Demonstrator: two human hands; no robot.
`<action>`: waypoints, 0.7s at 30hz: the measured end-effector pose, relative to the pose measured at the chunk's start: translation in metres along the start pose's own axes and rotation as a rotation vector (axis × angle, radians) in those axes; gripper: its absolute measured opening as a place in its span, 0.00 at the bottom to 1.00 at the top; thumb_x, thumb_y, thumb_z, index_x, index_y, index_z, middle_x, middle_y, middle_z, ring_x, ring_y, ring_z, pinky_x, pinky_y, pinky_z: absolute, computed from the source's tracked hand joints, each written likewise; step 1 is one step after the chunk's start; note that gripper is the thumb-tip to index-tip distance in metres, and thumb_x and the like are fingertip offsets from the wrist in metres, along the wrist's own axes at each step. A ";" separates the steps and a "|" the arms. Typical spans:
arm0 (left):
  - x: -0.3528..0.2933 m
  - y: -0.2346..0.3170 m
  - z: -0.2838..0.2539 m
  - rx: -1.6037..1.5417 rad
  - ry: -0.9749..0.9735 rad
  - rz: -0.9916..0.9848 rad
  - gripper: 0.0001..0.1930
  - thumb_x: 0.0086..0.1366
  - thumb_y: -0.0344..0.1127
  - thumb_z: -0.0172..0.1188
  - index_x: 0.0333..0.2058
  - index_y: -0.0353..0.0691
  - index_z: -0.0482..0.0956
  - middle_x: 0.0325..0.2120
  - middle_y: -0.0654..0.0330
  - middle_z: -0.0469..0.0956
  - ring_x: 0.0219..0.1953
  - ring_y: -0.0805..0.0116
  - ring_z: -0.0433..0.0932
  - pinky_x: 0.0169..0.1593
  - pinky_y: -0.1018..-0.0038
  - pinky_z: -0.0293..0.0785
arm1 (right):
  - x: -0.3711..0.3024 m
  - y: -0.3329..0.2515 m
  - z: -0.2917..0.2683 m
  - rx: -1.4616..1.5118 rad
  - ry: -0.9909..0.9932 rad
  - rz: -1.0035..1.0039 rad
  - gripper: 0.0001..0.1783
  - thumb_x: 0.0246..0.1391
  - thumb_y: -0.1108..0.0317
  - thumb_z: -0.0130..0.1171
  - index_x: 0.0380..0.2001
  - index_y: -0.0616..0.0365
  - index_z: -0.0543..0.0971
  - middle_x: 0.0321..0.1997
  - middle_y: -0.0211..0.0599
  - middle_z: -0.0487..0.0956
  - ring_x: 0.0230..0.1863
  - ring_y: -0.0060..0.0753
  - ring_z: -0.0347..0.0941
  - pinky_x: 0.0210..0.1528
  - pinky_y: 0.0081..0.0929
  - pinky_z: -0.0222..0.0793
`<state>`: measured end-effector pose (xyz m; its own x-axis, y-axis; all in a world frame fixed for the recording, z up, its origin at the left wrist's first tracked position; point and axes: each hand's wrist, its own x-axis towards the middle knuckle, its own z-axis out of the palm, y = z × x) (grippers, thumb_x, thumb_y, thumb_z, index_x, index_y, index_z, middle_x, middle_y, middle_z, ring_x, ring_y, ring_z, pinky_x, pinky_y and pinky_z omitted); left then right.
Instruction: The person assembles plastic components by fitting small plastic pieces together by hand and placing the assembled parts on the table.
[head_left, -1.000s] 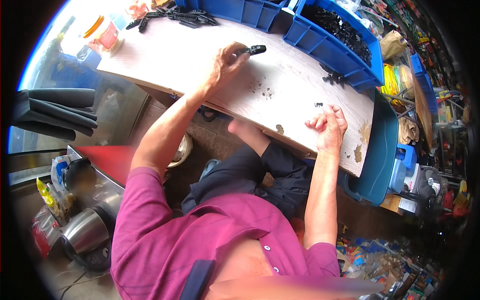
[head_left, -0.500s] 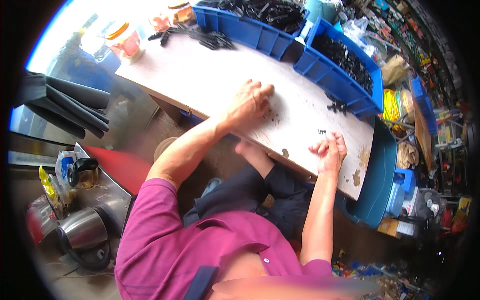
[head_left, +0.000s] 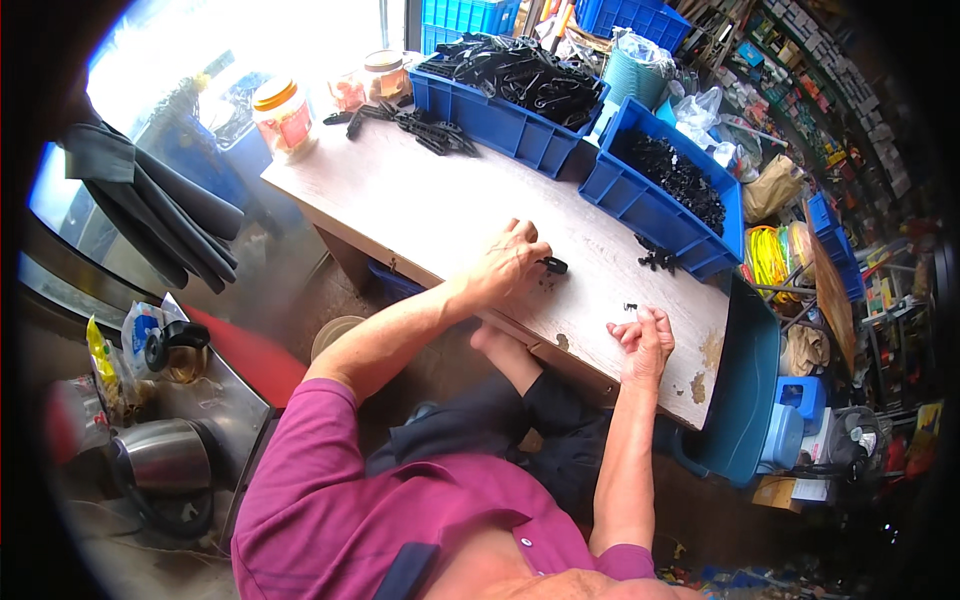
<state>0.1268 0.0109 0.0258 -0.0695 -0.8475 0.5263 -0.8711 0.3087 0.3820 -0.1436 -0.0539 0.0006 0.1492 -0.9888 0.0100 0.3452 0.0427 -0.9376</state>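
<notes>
My left hand (head_left: 508, 262) is over the middle of the pale table, its fingers bent down and closed round a black plastic part (head_left: 552, 265). One rounded end of that part sticks out to the right of the fingers; the rest is hidden. Small black crumbs lie on the tabletop just below it. Further right, near the table's front edge, my right hand (head_left: 645, 342) has its fingers curled in. At its fingertips shows a tiny black plastic piece (head_left: 630, 306), seemingly pinched; its exact kind is too small to tell.
Behind the hands stand a blue bin of long black parts (head_left: 490, 118) and a blue bin of small black pieces (head_left: 612, 190). A small black pile (head_left: 655, 255) lies beside the latter. Black parts (head_left: 430, 130) and lidded jars (head_left: 283, 122) sit far left. A teal tub (head_left: 745, 370) adjoins the right edge.
The whole view has tilted, so the table sits lower in it. The black part's end now shows beside my left fingers, where it was hidden before. My right hand keeps its curled pose.
</notes>
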 end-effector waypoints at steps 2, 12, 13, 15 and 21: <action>-0.011 0.004 0.017 -0.098 0.045 -0.077 0.10 0.54 0.30 0.61 0.37 0.40 0.78 0.32 0.49 0.77 0.39 0.54 0.76 0.46 0.62 0.70 | -0.005 0.001 0.002 0.036 0.006 0.001 0.06 0.53 0.68 0.61 0.32 0.53 0.74 0.10 0.28 0.66 0.14 0.26 0.68 0.29 0.40 0.78; -0.007 0.084 0.067 -1.469 0.006 -0.645 0.13 0.60 0.31 0.63 0.43 0.36 0.75 0.25 0.61 0.80 0.20 0.79 0.74 0.22 0.81 0.72 | -0.014 -0.002 0.022 0.097 -0.044 -0.005 0.07 0.57 0.66 0.58 0.37 0.55 0.74 0.21 0.24 0.70 0.22 0.19 0.67 0.25 0.20 0.66; -0.006 0.088 0.063 -1.473 -0.043 -0.649 0.13 0.60 0.31 0.63 0.43 0.35 0.75 0.25 0.61 0.79 0.20 0.80 0.74 0.22 0.82 0.72 | -0.012 0.000 0.018 0.092 -0.053 -0.027 0.07 0.56 0.68 0.59 0.37 0.55 0.76 0.25 0.24 0.73 0.24 0.18 0.69 0.26 0.17 0.66; -0.007 0.085 0.061 -1.463 -0.077 -0.627 0.13 0.60 0.31 0.63 0.43 0.36 0.75 0.27 0.63 0.79 0.25 0.80 0.75 0.25 0.82 0.72 | -0.012 0.005 0.027 0.166 -0.025 -0.027 0.06 0.53 0.71 0.62 0.35 0.56 0.78 0.30 0.28 0.78 0.25 0.17 0.71 0.26 0.15 0.66; -0.007 0.085 0.077 -1.529 -0.079 -0.608 0.11 0.58 0.31 0.62 0.40 0.38 0.77 0.28 0.65 0.78 0.29 0.80 0.75 0.34 0.81 0.72 | -0.014 0.009 0.017 0.159 -0.054 0.042 0.04 0.51 0.73 0.64 0.32 0.56 0.80 0.28 0.28 0.79 0.20 0.16 0.69 0.24 0.14 0.67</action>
<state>0.0157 0.0099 -0.0037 0.0168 -0.9998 0.0089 0.4763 0.0159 0.8791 -0.1269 -0.0375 -0.0025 0.2150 -0.9766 -0.0055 0.4795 0.1105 -0.8705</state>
